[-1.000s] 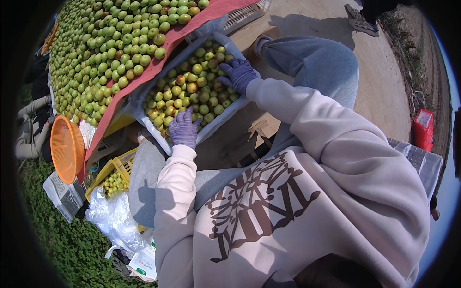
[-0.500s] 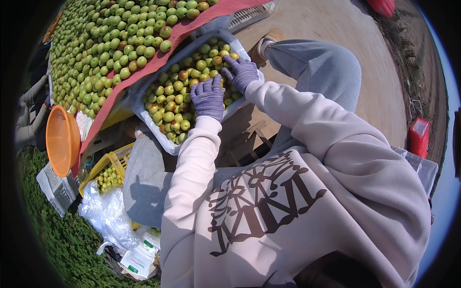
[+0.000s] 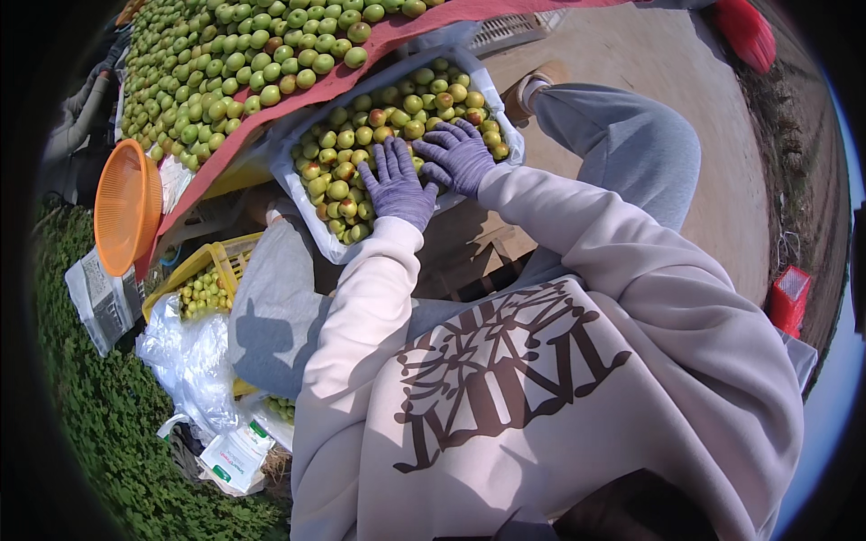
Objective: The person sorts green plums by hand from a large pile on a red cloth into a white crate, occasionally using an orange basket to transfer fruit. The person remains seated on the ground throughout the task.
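A white tray (image 3: 311, 212) full of small green and reddish fruits (image 3: 361, 135) rests on my lap. My left hand (image 3: 397, 185), in a purple glove, lies flat on the fruits with its fingers spread. Just to its right, my right hand (image 3: 458, 155), also in a purple glove, rests palm down on the fruits, fingers apart. Neither hand holds anything. My pale sweatshirt sleeves run from the lower edge up to both hands.
Beyond the tray, a large heap of green fruits (image 3: 234, 63) lies on a red cloth (image 3: 316, 90). At left are an orange basin (image 3: 126, 207), a yellow crate (image 3: 203, 279) with fruits, plastic bags (image 3: 189, 356) and grass. A red box (image 3: 789, 298) stands on bare ground at right.
Both hands have moved from the tray's edges onto the fruits, coming together near the middle. The tray now sits closer to my body.
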Motion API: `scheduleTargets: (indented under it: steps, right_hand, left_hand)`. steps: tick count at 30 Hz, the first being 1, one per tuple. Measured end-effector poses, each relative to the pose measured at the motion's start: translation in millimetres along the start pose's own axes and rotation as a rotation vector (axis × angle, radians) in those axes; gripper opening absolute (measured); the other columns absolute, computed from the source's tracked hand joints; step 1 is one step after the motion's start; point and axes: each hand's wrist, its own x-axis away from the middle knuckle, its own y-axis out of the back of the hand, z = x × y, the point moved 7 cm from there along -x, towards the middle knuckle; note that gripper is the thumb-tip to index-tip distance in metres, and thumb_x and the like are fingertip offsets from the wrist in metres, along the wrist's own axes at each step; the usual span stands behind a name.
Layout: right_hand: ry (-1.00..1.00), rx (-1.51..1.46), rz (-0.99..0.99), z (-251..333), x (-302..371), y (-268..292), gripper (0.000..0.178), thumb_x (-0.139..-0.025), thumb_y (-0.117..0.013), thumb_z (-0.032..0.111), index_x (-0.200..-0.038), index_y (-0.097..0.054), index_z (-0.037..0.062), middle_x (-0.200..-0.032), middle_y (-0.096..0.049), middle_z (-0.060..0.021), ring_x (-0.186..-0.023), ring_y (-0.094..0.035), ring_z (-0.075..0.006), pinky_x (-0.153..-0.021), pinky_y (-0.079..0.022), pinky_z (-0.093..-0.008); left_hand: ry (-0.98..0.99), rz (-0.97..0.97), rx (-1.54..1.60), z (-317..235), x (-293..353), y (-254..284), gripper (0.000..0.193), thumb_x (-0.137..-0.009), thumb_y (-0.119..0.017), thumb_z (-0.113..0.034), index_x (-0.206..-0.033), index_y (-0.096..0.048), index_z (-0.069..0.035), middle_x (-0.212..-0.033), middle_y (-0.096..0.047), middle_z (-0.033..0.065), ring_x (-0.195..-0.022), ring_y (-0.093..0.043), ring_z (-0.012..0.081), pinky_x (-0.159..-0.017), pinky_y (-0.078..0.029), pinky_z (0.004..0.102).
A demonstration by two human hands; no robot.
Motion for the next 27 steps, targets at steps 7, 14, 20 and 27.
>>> scheduleTargets:
  steps: [7, 14, 20, 27]
  right_hand:
    - [-0.224, -0.035, -0.036, -10.1, 0.8, 6.3, 0.044, -0.089, -0.06, 0.041, -0.127, -0.061, 0.0209, -0.128, -0.058, -0.0092, -0.126, -0.048, -0.0322, -0.11, -0.028, -0.0538]
    - [0.143, 0.023, 0.009, 73.8, -6.3, -2.9, 0.057, -0.087, -0.06, 0.049, -0.138, -0.052, 0.0245, -0.14, -0.05, -0.0084, -0.136, -0.039, -0.0328, -0.114, -0.019, -0.0614]
    - [0.185, -0.084, 0.221, 129.4, -11.4, -35.2, 0.041, -0.093, -0.052, 0.037, -0.132, -0.057, 0.0256, -0.124, -0.059, -0.008, -0.122, -0.052, -0.0278, -0.115, -0.02, -0.0584]
    - [0.033, -0.095, 0.2, 122.3, -32.0, -32.1, 0.041, -0.081, -0.065, 0.043, -0.113, -0.062, 0.0169, -0.11, -0.061, -0.0077, -0.108, -0.057, -0.0293, -0.105, -0.032, -0.0522]
  left_hand:
    - [0.305, 0.089, 0.123, 75.7, 49.0, 5.5, 0.103, -0.075, -0.076, -0.053, -0.153, -0.025, -0.009, -0.161, -0.017, 0.014, -0.148, -0.014, 0.037, -0.119, -0.015, 0.0507]
    - [0.447, -0.128, 0.377, 114.5, 68.3, -20.3, 0.075, -0.068, -0.087, -0.034, -0.129, -0.052, -0.007, -0.151, -0.031, 0.0132, -0.136, -0.034, 0.0369, -0.115, -0.032, 0.0426]
    - [0.499, -0.252, 0.316, 125.0, 92.5, -33.4, 0.068, -0.07, -0.084, -0.029, -0.124, -0.05, -0.007, -0.146, -0.037, 0.0149, -0.137, -0.033, 0.0351, -0.115, -0.03, 0.0433]
    - [0.765, -0.506, 1.287, 185.9, 95.2, -61.9, 0.04, -0.086, -0.056, 0.011, -0.125, -0.055, -0.001, -0.129, -0.053, 0.0158, -0.11, -0.057, 0.028, -0.1, -0.045, 0.0352]
